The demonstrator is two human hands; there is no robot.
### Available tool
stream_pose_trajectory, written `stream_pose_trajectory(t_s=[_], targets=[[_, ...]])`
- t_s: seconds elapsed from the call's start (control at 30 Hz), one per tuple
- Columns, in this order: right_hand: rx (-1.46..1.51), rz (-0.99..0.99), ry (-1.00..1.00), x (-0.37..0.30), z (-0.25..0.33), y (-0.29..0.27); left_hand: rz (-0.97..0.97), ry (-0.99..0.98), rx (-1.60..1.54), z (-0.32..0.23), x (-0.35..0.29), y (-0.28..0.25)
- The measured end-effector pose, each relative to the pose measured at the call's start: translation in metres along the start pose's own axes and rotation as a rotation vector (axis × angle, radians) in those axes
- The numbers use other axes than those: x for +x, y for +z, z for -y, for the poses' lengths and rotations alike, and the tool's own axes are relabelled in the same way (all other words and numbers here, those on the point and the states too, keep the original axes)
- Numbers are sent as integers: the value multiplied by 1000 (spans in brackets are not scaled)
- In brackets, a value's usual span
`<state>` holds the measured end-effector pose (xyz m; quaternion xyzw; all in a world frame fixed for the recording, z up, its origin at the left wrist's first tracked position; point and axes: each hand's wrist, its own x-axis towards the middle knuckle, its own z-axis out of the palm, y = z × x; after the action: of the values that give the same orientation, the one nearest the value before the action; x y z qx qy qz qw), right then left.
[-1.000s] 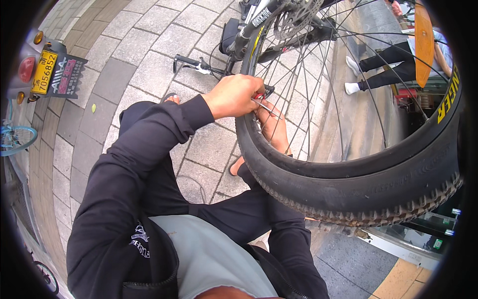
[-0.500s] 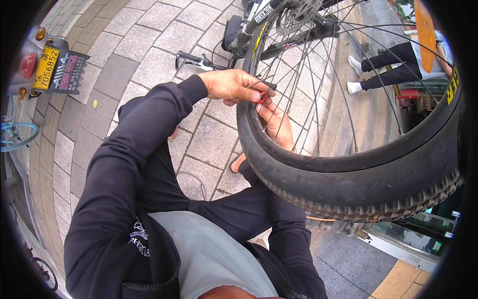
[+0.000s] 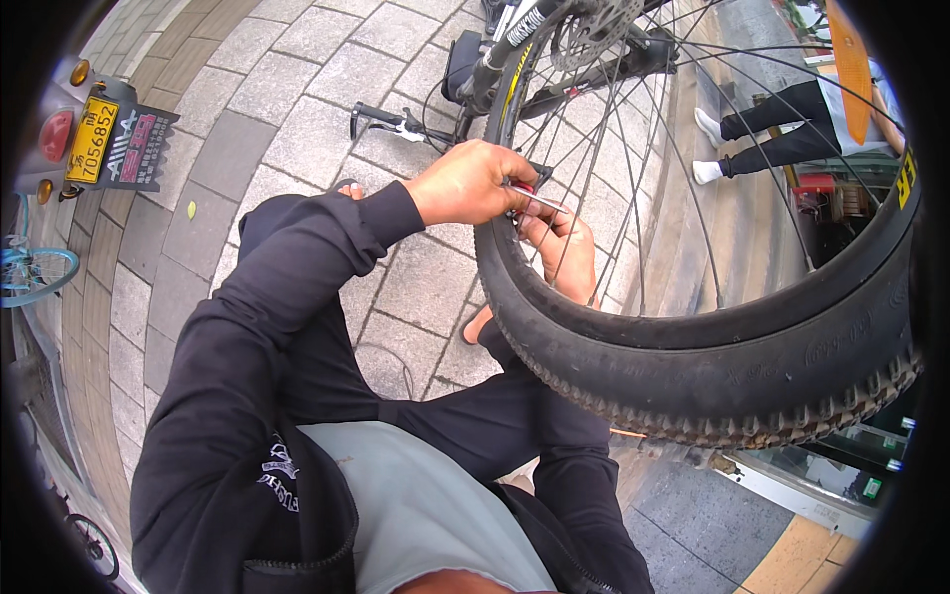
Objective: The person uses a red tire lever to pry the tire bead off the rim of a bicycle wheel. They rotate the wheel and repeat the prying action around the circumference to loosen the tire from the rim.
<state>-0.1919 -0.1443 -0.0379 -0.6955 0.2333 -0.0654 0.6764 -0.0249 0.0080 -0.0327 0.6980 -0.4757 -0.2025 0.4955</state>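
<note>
At the near-left part of an upturned bicycle wheel's rim [image 3: 623,325], my two hands meet among the spokes. My left hand [image 3: 470,185] reaches over the tyre [image 3: 633,371], fingers closed round a small red piece [image 3: 522,187] that they mostly hide. A thin silver rod [image 3: 542,201] sticks out beside it toward my right hand. Coming up from beneath the wheel, my right hand [image 3: 566,259] has its thumb and fingertips pinched together by the rod and the rim. What exactly those fingertips grip is hidden.
A brake disc [image 3: 599,35] and an orange reflector [image 3: 848,69] are on the wheel. Below lies the handlebar with its brake lever [image 3: 381,119]. A person in dark trousers [image 3: 782,124] is by the steps at right. A scooter's rear plate [image 3: 92,139] shows at left.
My left hand has rolled over, its back now turned up and covering more of the red piece. The silver rod shows now. The wheel has shifted slightly.
</note>
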Motion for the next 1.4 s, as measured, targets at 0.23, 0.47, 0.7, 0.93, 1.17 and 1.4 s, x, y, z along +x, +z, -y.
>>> stream_pose_trajectory(t_s=[0.23, 0.47, 0.7, 0.93, 1.17, 1.4], targets=[[-119, -165, -159, 5, 2, 28, 38, 24, -429, 22, 12, -7], [-29, -407, -306, 20, 10, 21, 144, -357, -565, -7, 13, -27], [102, -23, -118, -14, 32, -16, 138, -119, -505, 22, 20, -10], [82, -129, -126, -22, 37, 11, 73, -146, -497, 18, 19, -9], [-175, -41, 52, -28, 44, 14, -118, -107, -361, 22, 16, -6], [-177, 18, 92, -32, 50, 5, 150, 42, -94, -21, -7, -21]])
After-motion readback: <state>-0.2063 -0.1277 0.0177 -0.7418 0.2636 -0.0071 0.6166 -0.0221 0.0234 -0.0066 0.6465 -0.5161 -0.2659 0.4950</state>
